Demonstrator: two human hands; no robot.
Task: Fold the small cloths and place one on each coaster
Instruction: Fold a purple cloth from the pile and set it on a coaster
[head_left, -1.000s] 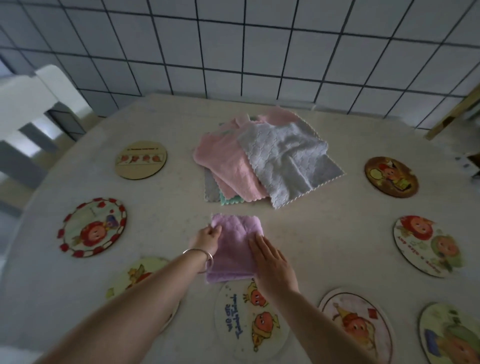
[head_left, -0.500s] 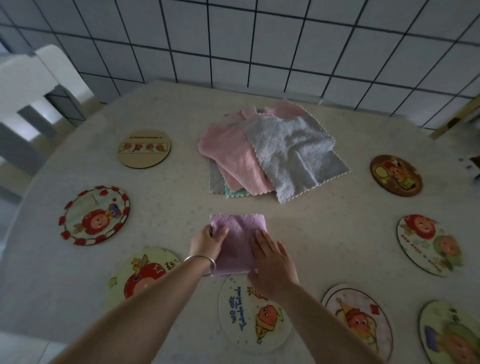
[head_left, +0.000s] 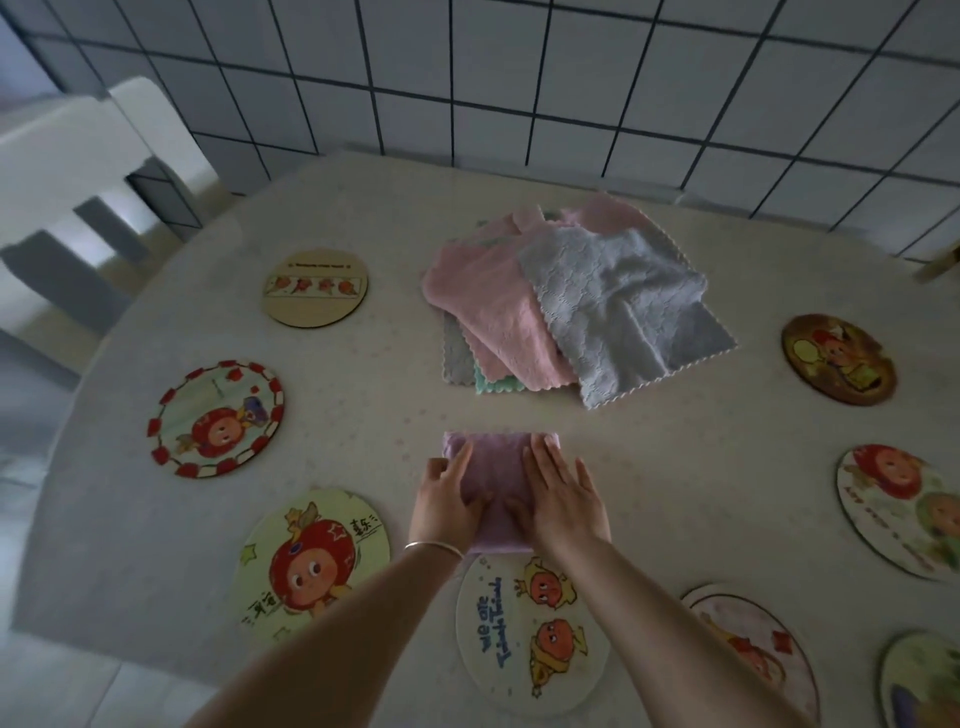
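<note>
A folded purple cloth (head_left: 496, 467) lies on the table just beyond the nearest coaster (head_left: 530, 634), its near edge touching that coaster's rim. My left hand (head_left: 447, 499) rests on the cloth's left side and my right hand (head_left: 563, 493) lies flat on its right side. Both have fairly straight fingers, and both thumbs sit on the cloth's middle. Farther back is a loose pile of unfolded cloths with a pink cloth (head_left: 488, 312) and a grey cloth (head_left: 618, 306) on top.
Several round picture coasters ring the table: a coaster at the left (head_left: 215, 418), another at the back left (head_left: 315, 287), one at the right (head_left: 839, 358) and others near the front. A white chair (head_left: 78, 156) stands at the left by the tiled wall.
My left hand has left the cloth's far left corner and now lies on its left side. My right hand has stayed flat on the cloth.
</note>
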